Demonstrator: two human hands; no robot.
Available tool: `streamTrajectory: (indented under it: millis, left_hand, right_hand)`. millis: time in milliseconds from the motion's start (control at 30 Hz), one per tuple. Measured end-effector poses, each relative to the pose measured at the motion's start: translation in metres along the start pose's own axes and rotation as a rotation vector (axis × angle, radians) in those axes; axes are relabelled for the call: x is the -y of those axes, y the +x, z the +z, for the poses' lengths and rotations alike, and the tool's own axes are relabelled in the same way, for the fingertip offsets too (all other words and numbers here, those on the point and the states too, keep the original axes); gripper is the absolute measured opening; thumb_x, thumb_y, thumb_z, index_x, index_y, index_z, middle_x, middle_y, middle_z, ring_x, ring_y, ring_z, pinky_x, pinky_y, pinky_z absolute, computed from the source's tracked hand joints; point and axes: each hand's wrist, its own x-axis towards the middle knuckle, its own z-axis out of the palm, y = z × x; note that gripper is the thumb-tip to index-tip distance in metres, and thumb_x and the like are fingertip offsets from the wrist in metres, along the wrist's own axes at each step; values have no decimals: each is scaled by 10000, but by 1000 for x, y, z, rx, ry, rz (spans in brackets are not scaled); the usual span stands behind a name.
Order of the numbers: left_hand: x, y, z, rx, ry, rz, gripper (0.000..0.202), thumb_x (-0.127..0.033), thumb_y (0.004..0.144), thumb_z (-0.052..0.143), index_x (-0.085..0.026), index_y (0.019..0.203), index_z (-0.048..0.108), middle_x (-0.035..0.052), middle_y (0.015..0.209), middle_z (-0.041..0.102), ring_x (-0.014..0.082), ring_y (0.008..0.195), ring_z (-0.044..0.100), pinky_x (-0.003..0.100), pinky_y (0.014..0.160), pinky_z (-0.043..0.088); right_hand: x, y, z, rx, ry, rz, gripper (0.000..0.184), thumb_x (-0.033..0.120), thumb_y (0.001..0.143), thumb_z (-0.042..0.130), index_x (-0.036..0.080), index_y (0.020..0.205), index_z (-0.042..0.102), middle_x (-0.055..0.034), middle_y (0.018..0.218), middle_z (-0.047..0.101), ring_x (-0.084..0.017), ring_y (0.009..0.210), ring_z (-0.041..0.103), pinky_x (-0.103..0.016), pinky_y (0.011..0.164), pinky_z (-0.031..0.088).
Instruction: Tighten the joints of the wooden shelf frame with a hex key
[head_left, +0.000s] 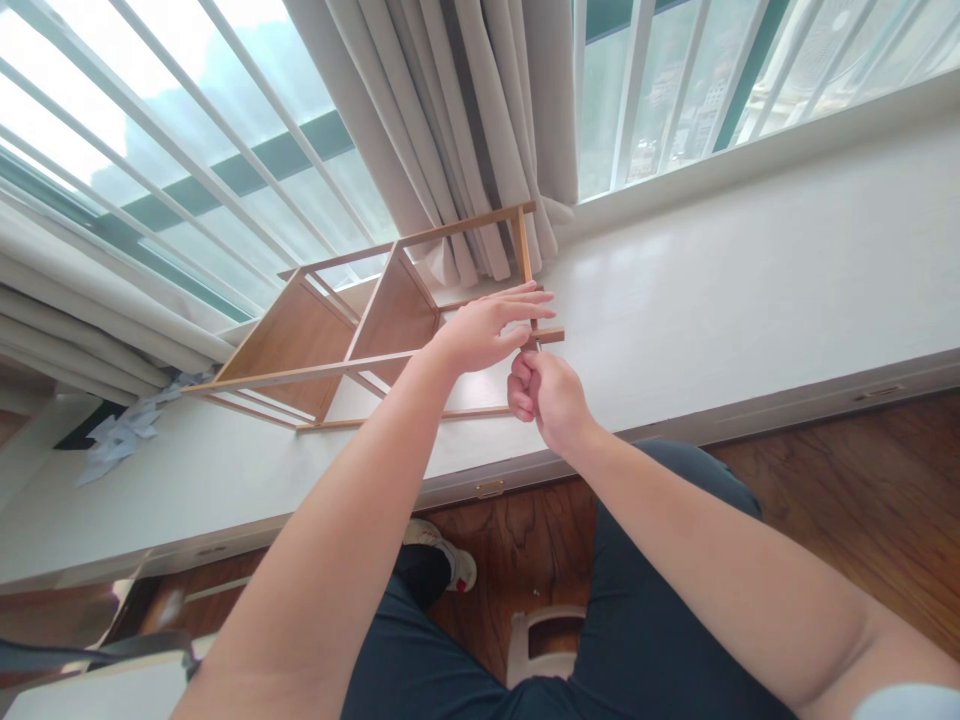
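Observation:
A brown wooden shelf frame (375, 310) lies on its side on the white ledge, with two flat panels inside it. My left hand (484, 330) reaches over its right end, fingers stretched out and spread near the end rail (551, 335); the thumb comes close to the wood or touches it. Just below, my right hand (551, 395) is closed in a fist. A short bit of thin metal shaft (538, 345) shows between the fist and the end rail, like that of a screwdriver. The fingers hide its handle.
The white ledge (735, 270) runs beneath barred windows. Grey curtains (465, 120) hang behind the frame. Crumpled pale sheets (124, 440) lie at the left. My legs straddle a small beige stool (520, 640) on the dark wooden floor (847, 500). A white surface (97, 690) sits at lower left.

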Motion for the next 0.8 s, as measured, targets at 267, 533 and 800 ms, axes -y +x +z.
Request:
streamTrajectory:
  millis: [267, 533, 800]
  left_hand:
    - [-1, 0, 0, -2, 4, 3, 532, -175, 907, 409, -301, 1322, 718, -78, 1584, 546, 200, 1602, 368, 432, 1313, 388]
    - [0, 1, -1, 0, -3, 1, 537, -183, 909, 393, -288, 1320, 723, -72, 1587, 544, 198, 1602, 369, 428, 1312, 382]
    - [0, 1, -1, -1, -24, -2, 561, -165, 876, 398, -282, 1315, 728, -63, 1584, 548, 197, 1600, 373, 435, 1328, 358]
  right_hand:
    - [6, -7, 9, 192, 386, 103, 226, 308, 943, 347, 230, 749, 258, 77, 427, 295, -99, 372, 232, -218, 417, 162]
    - [4, -11, 11, 277, 498, -24, 318, 351, 976, 389, 238, 761, 184, 94, 452, 219, -108, 397, 134, -232, 444, 156]
    - [-1, -12, 13, 283, 533, -34, 337, 372, 1003, 323, 233, 748, 152, 88, 439, 196, -120, 391, 107, -248, 444, 163]
